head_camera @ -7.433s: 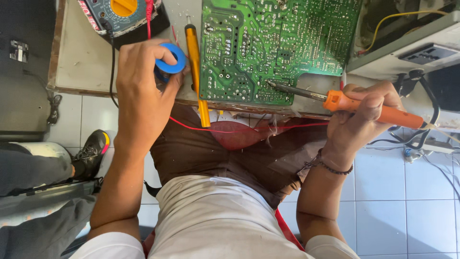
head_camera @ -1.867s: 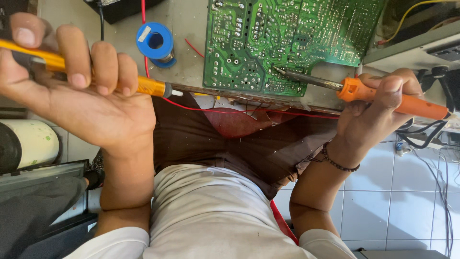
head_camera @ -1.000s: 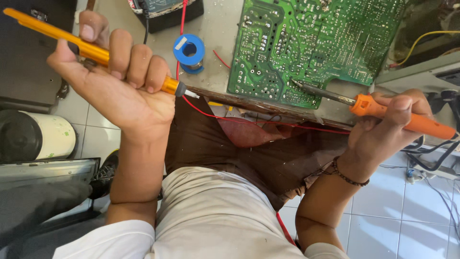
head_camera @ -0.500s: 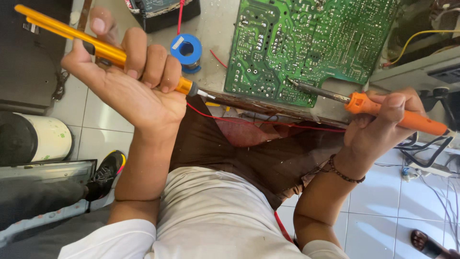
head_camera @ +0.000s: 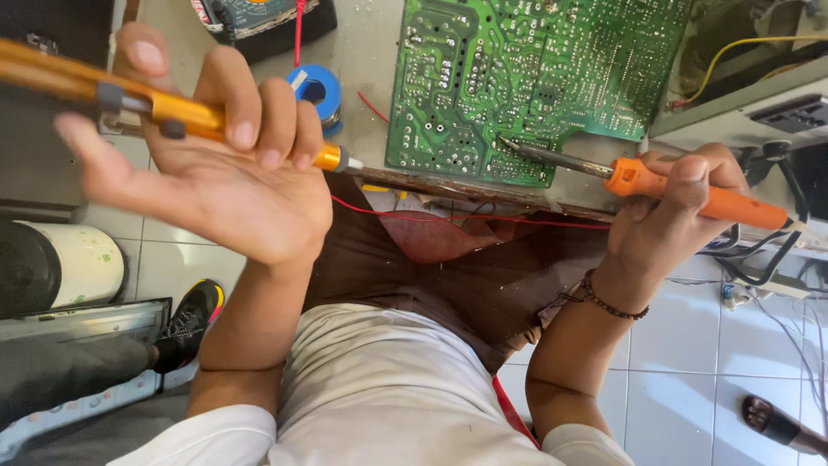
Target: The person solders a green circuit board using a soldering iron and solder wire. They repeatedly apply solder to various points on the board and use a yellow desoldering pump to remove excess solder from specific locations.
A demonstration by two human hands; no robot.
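A yellow desoldering pump [head_camera: 164, 108] is gripped in the left hand [head_camera: 207, 173], the fingers curled over its barrel and the palm turned up toward the camera. The pump's far end is cut off by the left edge of the frame, and part of its barrel is hidden under the fingers; its pale tip [head_camera: 352, 162] is held just beside the lower left corner of the green circuit board [head_camera: 535, 78], and whether it touches cannot be told. An orange soldering iron [head_camera: 690, 194] is clasped in the right hand [head_camera: 668, 224], its metal tip resting on the board's lower edge. The iron's cord end is hard to follow among the cables at the right. The board lies solder side up on the table [head_camera: 362, 60], between the two hands and slightly beyond them. A blue solder spool [head_camera: 316, 91] is partly hidden behind the left fingers. A multimeter [head_camera: 259, 17] is cut off at the top edge. Compared with half a second ago, the left hand has been raised closer to the camera, and the pump is held flatter.
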